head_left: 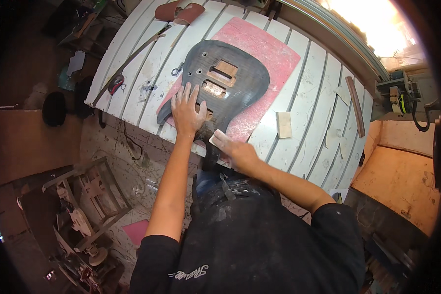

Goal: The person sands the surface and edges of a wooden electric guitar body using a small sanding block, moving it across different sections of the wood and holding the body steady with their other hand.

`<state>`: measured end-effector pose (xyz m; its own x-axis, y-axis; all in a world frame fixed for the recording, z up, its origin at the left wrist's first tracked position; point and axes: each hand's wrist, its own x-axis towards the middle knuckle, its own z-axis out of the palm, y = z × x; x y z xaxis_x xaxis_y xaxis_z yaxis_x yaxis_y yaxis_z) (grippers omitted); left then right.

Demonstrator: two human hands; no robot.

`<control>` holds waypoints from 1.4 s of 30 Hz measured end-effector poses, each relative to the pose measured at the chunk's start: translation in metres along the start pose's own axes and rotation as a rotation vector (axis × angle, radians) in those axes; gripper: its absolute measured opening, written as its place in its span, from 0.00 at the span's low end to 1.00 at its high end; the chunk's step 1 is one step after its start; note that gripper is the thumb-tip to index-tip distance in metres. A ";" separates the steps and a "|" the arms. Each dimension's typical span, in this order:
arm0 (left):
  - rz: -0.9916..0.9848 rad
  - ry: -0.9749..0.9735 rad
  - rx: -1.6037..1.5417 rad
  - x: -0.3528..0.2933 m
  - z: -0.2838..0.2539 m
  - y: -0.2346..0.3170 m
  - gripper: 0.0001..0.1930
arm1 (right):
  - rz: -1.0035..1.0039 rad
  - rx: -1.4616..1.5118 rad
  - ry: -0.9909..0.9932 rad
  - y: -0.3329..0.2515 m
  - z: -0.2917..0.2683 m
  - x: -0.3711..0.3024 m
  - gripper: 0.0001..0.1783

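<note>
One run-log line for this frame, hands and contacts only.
left hand: flat on dark guitar body | right hand: holds pale sanding block at body's lower edge | body on pink mat

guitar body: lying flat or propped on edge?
Flat. The guitar body lies face up on the pink mat, left hand spread flat on it.

A woodworking workshop. An unfinished guitar body (225, 83) lies on a scuffed slatted table (308, 127). Wooden jigs (83, 206) crowd the dusty floor (137, 171).
</note>
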<state>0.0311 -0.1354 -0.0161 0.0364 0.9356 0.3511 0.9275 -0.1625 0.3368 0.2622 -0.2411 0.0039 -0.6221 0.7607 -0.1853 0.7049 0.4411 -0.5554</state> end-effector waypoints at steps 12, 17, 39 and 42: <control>0.010 0.018 0.000 0.002 -0.001 0.000 0.33 | -0.056 0.072 0.101 0.022 0.001 -0.003 0.36; 0.006 0.020 0.008 -0.001 -0.003 -0.001 0.33 | 0.263 0.013 0.252 0.038 -0.047 0.034 0.29; 0.007 0.012 -0.003 0.000 -0.002 0.001 0.34 | 0.104 0.039 0.276 0.047 -0.023 0.016 0.27; 0.003 0.013 -0.006 -0.001 -0.001 0.001 0.34 | 0.093 0.091 0.033 0.012 -0.011 -0.009 0.30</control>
<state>0.0317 -0.1364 -0.0149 0.0343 0.9311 0.3633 0.9252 -0.1670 0.3407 0.2802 -0.2371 0.0078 -0.5427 0.8122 -0.2140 0.7245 0.3237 -0.6085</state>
